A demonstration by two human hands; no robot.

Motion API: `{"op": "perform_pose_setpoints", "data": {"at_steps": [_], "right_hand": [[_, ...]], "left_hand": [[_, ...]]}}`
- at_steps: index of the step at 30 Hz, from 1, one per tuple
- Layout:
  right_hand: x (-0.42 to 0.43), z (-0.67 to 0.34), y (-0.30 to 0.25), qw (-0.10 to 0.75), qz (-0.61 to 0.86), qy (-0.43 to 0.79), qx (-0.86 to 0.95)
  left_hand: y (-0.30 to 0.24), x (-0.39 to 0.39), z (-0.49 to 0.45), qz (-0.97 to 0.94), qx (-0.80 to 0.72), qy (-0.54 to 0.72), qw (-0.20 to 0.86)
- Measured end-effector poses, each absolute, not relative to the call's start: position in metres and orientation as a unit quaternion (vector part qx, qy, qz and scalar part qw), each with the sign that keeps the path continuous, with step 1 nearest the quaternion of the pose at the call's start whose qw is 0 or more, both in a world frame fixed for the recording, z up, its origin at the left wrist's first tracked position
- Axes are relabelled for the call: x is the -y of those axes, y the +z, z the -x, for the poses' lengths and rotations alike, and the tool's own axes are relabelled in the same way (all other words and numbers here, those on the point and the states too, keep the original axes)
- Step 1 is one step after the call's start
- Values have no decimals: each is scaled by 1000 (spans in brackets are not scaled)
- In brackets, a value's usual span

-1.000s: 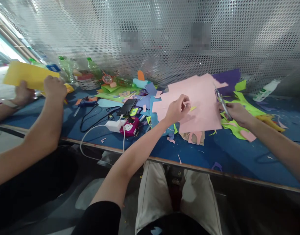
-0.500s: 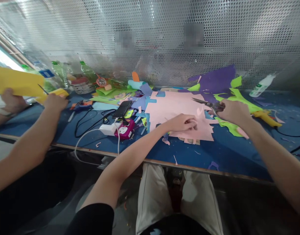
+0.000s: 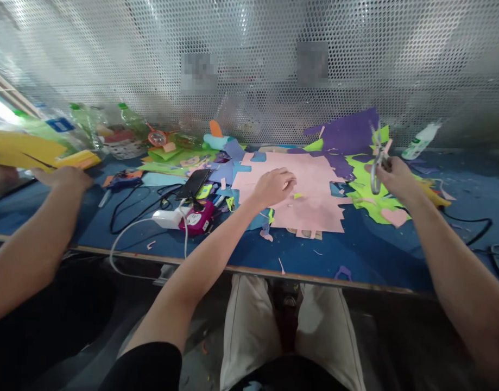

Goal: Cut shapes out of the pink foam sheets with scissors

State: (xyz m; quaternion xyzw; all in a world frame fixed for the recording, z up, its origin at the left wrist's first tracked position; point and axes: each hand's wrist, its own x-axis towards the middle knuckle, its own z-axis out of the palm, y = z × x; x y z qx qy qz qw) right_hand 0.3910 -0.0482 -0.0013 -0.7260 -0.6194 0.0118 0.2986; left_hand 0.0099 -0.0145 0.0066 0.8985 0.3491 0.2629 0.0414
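Pink sheet [image 3: 312,171] lies on the blue table [image 3: 367,255], scissors [image 3: 375,178] in the right hand [image 3: 398,178]

The pink sheet, its edges cut into notches and tabs, lies over other scraps in front of the person. The left hand [image 3: 275,186] is over its left part, fingers curled; whether they pinch anything or press on the paper, I cannot tell. The right hand grasps the scissors to the right of the sheet, with the blurred blades pointing up.

Below the scissors are yellow-green scraps [image 3: 363,190], with a pink cutout [image 3: 393,217] at their near edge. Purple paper [image 3: 349,130] leans at the back, against the perforated wall [image 3: 257,103]. Farther right, a white bottle [image 3: 421,141] with a green label stands tilted.

To the left of the sheet are a dark phone [image 3: 193,184] and a magenta box [image 3: 198,217], with a white adapter [image 3: 168,218] just beside the box. Green-capped bottles [image 3: 131,120] stand farther back. At the far left, a co-worker's hand [image 3: 65,180] is at a yellow sheet [image 3: 23,147].
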Motion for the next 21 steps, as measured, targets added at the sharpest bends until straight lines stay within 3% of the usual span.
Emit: {"op": "perform_pose_setpoints", "data": {"at_steps": [4, 9, 11, 15, 21], "right_hand": [[47, -385, -7, 212, 679, -163, 684], [50, -377, -9, 174, 659, -46, 730], [52, -376, -9, 163, 639, -13, 752], [54, -371, -11, 170, 591, 40, 788], [59, -358, -8, 177, 564, 64, 804]], "left_hand": [[1, 30, -24, -911, -273, 245, 187], [-5, 51, -37, -857, -248, 204, 404], [-9, 56, -41, -836, -259, 197, 443], [-16, 61, -48, -847, -305, 182, 396], [-19, 63, -55, -910, -329, 138, 212]]}}
